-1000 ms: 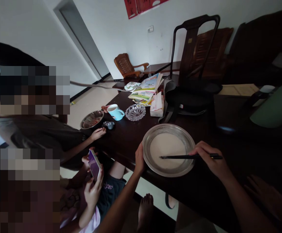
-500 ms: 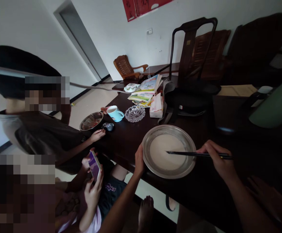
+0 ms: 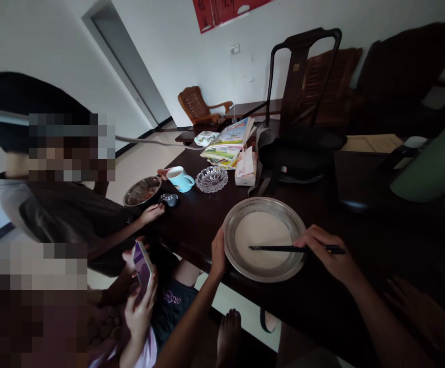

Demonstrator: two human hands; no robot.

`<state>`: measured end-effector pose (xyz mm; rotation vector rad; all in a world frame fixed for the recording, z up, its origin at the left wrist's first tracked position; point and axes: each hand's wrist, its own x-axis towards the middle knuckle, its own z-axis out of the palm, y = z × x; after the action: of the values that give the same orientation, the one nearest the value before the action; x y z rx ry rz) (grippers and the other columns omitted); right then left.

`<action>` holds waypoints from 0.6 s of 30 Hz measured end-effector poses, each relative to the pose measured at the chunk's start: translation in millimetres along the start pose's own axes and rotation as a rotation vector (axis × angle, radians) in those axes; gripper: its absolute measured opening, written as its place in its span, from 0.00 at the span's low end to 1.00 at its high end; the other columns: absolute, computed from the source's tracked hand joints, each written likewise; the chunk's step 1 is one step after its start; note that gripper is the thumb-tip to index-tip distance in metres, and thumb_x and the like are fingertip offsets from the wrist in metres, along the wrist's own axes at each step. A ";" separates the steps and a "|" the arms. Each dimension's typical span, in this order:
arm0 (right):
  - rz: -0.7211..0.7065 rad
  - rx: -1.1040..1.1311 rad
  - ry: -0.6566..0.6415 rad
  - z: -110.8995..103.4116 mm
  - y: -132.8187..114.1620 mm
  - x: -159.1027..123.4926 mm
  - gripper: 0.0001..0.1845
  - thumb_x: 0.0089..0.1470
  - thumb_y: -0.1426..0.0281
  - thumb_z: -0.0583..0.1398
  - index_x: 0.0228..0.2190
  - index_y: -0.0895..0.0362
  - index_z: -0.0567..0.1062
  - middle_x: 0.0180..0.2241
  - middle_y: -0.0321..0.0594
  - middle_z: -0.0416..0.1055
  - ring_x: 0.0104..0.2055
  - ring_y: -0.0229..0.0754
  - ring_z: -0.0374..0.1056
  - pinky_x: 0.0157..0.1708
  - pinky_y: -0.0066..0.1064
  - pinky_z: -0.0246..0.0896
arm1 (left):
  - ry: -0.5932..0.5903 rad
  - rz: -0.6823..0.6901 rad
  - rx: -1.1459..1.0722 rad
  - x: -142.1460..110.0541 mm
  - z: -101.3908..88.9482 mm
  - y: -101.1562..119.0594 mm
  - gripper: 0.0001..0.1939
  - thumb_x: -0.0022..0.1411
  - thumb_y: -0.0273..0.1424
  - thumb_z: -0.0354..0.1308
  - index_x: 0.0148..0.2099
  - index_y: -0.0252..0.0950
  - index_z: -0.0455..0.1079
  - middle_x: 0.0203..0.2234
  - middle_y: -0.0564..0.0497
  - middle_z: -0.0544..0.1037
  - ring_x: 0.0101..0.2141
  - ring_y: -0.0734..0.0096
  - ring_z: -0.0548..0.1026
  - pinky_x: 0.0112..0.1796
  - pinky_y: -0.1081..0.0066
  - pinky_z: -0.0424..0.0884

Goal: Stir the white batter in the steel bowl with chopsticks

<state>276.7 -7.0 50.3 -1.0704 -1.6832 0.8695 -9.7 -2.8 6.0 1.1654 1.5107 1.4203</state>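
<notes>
A round metal pan [image 3: 297, 221] holding pale liquid batter sits on the dark wooden table [image 3: 203, 220] near its front edge. My left hand [image 3: 218, 252] grips the pan's left rim. My right hand [image 3: 324, 253] is closed on a pair of black chopsticks [image 3: 279, 249], whose tips lie across the batter toward the left side of the pan.
Further back on the table are a blue mug [image 3: 181, 179], a glass ashtray [image 3: 211, 179], a small metal dish [image 3: 142, 190], a stack of books [image 3: 229, 140] and a tissue pack [image 3: 245, 167]. At the left, one person rests a hand [image 3: 151, 212] on the table and another holds a phone [image 3: 142, 263]. A dark chair [image 3: 302, 87] stands behind.
The chopsticks swept right across the batter, then back to the left. My left hand stayed on the pan's rim. The person at the left shifted the phone slightly.
</notes>
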 end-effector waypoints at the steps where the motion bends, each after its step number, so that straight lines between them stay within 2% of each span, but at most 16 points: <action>1: -0.015 -0.017 -0.013 0.8 0.7 0.2 0.14 0.60 0.65 0.56 0.26 0.52 0.77 0.29 0.38 0.76 0.35 0.43 0.72 0.38 0.33 0.65 | -0.001 -0.006 -0.004 0.1 0.1 0.1 0.28 0.63 0.48 0.46 0.52 0.34 0.73 0.51 0.44 0.76 0.54 0.57 0.70 0.58 0.60 0.58; 3: -0.002 -0.035 0.043 0.8 2.5 0.7 0.13 0.60 0.65 0.56 0.27 0.52 0.78 0.30 0.38 0.76 0.35 0.43 0.72 0.39 0.33 0.65 | -0.004 -0.017 -0.012 0.5 0.2 -0.5 0.28 0.63 0.48 0.46 0.52 0.34 0.73 0.51 0.44 0.76 0.54 0.57 0.70 0.58 0.60 0.58; 6: 0.059 0.017 0.151 -1.3 4.1 1.1 0.18 0.61 0.64 0.54 0.22 0.53 0.74 0.25 0.37 0.73 0.31 0.41 0.72 0.35 0.31 0.65 | -0.011 -0.011 -0.022 1.2 0.1 -1.8 0.28 0.63 0.49 0.47 0.53 0.34 0.73 0.52 0.44 0.75 0.56 0.57 0.68 0.59 0.60 0.57; 8: 0.057 0.048 0.100 -1.2 3.6 1.4 0.20 0.62 0.63 0.53 0.21 0.53 0.73 0.23 0.36 0.72 0.29 0.40 0.72 0.33 0.30 0.65 | -0.014 -0.001 -0.024 1.7 0.0 -1.7 0.28 0.63 0.49 0.47 0.52 0.34 0.73 0.53 0.45 0.75 0.56 0.57 0.68 0.59 0.60 0.56; 11: 0.001 0.007 0.006 0.9 3.2 2.0 0.16 0.61 0.64 0.55 0.25 0.52 0.76 0.27 0.37 0.74 0.32 0.41 0.73 0.36 0.31 0.65 | 0.008 -0.014 -0.025 2.1 -0.3 0.4 0.28 0.62 0.49 0.48 0.52 0.35 0.74 0.52 0.45 0.75 0.56 0.56 0.68 0.59 0.60 0.56; 13: -0.010 -0.028 0.063 1.6 4.2 2.2 0.13 0.60 0.65 0.56 0.26 0.52 0.77 0.30 0.38 0.75 0.35 0.41 0.73 0.37 0.31 0.65 | 0.011 -0.021 -0.024 2.3 -0.2 1.8 0.28 0.62 0.49 0.49 0.51 0.35 0.74 0.52 0.45 0.76 0.56 0.56 0.69 0.59 0.59 0.57; 15: 0.011 -0.018 0.148 1.2 5.5 2.5 0.15 0.60 0.65 0.56 0.24 0.52 0.76 0.27 0.37 0.75 0.33 0.41 0.73 0.36 0.30 0.65 | -0.001 -0.010 -0.025 2.5 0.1 2.2 0.27 0.62 0.49 0.48 0.51 0.36 0.74 0.52 0.46 0.76 0.56 0.56 0.69 0.59 0.59 0.57; 18: 0.009 0.010 0.110 0.8 5.8 3.0 0.18 0.61 0.66 0.54 0.22 0.52 0.74 0.25 0.36 0.74 0.30 0.40 0.72 0.34 0.30 0.64 | -0.018 0.008 -0.035 3.1 0.9 0.4 0.27 0.63 0.48 0.47 0.52 0.36 0.74 0.53 0.46 0.75 0.56 0.57 0.68 0.59 0.59 0.57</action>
<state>276.9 -2.1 45.9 -1.1003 -1.5823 0.8090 -9.8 0.4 6.5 1.1614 1.4644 1.4321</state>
